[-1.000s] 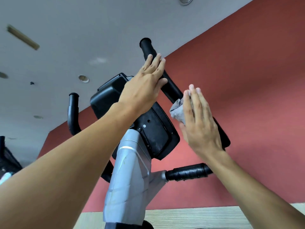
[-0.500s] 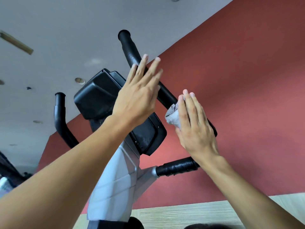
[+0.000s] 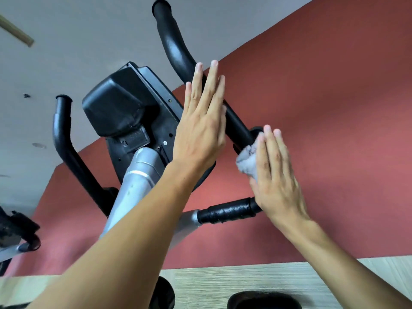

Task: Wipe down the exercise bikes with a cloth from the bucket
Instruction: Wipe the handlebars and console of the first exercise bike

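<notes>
I look up at an exercise bike with a black console (image 3: 124, 108) on a silver post (image 3: 136, 181). Its long black handlebar (image 3: 176, 52) runs from top centre down to the right. My right hand (image 3: 276, 175) presses a crumpled grey cloth (image 3: 247, 161) flat against the lower part of that bar, fingers straight. My left hand (image 3: 202, 126) is held flat with fingers together in front of the console's right edge and the bar, holding nothing. The bucket is not in view.
A short black grip (image 3: 229, 210) sticks out right from the post under my right hand. Another black handlebar (image 3: 64, 139) curves up on the left. Part of a second machine (image 3: 15, 233) shows at the left edge. Behind is a red wall (image 3: 334, 108) above a wooden band.
My right hand and the cloth have slid down the handlebar toward its lower end. My left hand has straightened and its fingers have closed together. The view has shifted.
</notes>
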Available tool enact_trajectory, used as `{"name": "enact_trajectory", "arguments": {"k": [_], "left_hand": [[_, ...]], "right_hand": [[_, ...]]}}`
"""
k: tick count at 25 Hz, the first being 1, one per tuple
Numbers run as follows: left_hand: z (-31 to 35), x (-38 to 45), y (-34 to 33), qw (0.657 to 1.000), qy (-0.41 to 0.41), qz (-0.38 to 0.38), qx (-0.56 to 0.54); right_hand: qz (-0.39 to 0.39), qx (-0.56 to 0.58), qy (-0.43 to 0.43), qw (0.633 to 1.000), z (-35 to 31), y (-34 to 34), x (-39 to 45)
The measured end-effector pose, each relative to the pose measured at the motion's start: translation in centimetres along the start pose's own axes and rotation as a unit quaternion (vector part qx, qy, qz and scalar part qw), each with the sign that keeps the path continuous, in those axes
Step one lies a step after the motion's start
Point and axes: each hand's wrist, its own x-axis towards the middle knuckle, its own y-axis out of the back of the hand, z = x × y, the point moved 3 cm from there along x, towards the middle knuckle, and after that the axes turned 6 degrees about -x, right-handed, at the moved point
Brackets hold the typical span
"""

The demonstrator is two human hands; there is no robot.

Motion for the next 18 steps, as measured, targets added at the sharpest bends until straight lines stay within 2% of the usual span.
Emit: {"name": "enact_trajectory", "arguments": {"k": [4, 9, 12, 14, 18], "left_hand": [[0.7, -1.8, -1.5, 1.0, 0.0, 0.002, -0.03], [0.8, -1.7, -2.5, 0.996, 0.006, 0.046, -0.075], [0.3, -1.9, -2.6, 0.996, -0.018, 0.054, -0.067], [0.1, -1.8, -2.4, 0.997, -0.03, 0.044, -0.062], [0.5, -2.5, -1.8, 0.997, -0.022, 0.02, -0.076]], "right_hand": [[-0.042, 0.032, -0.037, 0.998, 1.2, -0.2, -2.6], [0.024, 0.015, 0.015, 0.999, -0.9, -0.3, 3.4], [0.028, 0.008, 0.022, 0.999, -0.1, -0.7, 1.3], [0.005, 0.029, 0.0, 1.0, 1.2, -0.9, -2.0], [-0.092, 0.101, -0.043, 0.99, 1.8, 0.1, -4.6]]}}
